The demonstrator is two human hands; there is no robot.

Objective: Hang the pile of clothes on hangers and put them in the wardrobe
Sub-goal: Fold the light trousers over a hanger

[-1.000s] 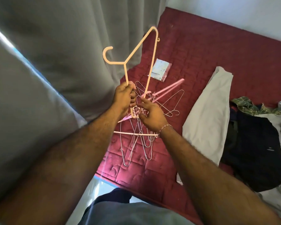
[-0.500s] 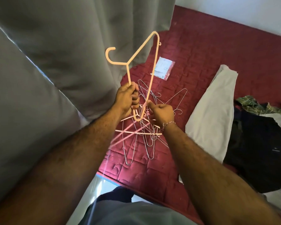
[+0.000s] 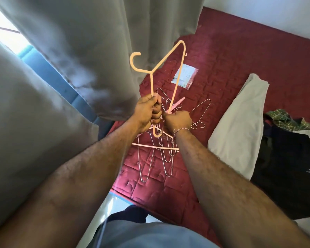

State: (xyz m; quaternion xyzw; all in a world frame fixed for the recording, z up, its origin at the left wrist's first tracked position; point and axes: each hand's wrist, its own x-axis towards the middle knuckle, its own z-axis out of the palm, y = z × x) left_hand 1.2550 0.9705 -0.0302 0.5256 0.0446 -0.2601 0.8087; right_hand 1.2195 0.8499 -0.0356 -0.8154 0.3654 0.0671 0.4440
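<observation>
Currently our left hand (image 3: 147, 110) grips the peach plastic hanger (image 3: 177, 76) above the bed (image 3: 240, 56), while our right hand (image 3: 177, 121) pinches the tangled wire hangers (image 3: 161, 154); clothes (image 3: 284, 158) lie rightward.

dark clothes (image 3: 286, 169) run off the right edge; right hand (image 3: 177, 121) hides hanger tangle.

Bare forearms; thin bracelet (image 3: 181, 130) on right wrist; grey-blue shirt (image 3: 150, 235)

We see a dark red quilted mattress (image 3: 240, 56), a grey curtain (image 3: 75, 51) hanging at its left edge, a small plastic packet (image 3: 185, 76) lying on it, and a white wall (image 3: 276, 13) behind.
</observation>
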